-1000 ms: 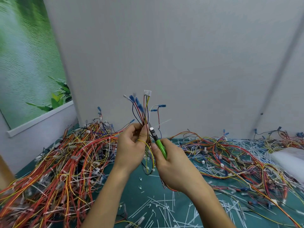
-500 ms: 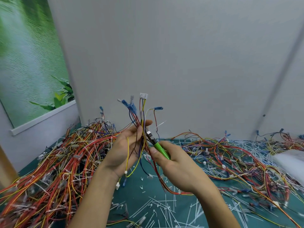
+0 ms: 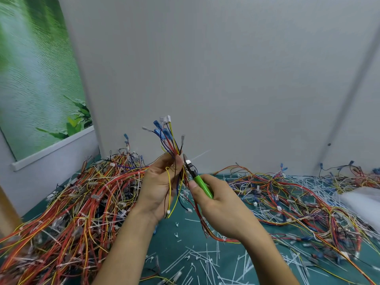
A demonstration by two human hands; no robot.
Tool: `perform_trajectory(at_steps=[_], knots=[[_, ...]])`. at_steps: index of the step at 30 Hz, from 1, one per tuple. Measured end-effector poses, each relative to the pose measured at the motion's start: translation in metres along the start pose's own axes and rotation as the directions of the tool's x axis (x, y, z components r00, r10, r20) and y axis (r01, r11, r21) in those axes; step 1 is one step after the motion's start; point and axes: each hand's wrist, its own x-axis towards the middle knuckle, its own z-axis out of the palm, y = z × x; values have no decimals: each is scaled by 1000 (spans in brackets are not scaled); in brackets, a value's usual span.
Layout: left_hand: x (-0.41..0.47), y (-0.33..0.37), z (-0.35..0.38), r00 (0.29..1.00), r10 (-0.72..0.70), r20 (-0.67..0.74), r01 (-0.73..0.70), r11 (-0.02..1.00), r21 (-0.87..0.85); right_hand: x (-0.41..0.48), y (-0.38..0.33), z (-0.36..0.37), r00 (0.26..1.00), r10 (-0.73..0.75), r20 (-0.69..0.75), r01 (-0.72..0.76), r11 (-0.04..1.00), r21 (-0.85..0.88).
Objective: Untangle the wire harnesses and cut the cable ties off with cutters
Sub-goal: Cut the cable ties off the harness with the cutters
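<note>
Your left hand (image 3: 159, 188) grips the harness (image 3: 171, 145) upright, fingers and thumb curled round the bundle below its fanned connectors (image 3: 164, 125). Your right hand (image 3: 218, 206) wraps the green handle of the cutters (image 3: 201, 185), whose nose meets the right side of the harness, beside a white cable tie (image 3: 202, 154) tail jutting rightward from it. Blade opening cannot be determined. Seat the blades on the tie strap only, clear of wire insulation; steady the harness, then squeeze.
</note>
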Motion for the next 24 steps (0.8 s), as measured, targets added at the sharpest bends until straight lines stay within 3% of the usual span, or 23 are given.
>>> perform_trajectory(at_steps=[9,19,24], knots=[[-1,0,1,1000,-3,-11,4,999,43,1,4,1,995,-55,-81,48,995,-88],[-1,-1,4,997,-3,-79,9,997,77,1,6,-2,1000,-12,-8,12,996,-89],[-1,-4,5,995,3,-98,5,997,78,2,7,-1,996,-23,-81,16,996,-85]])
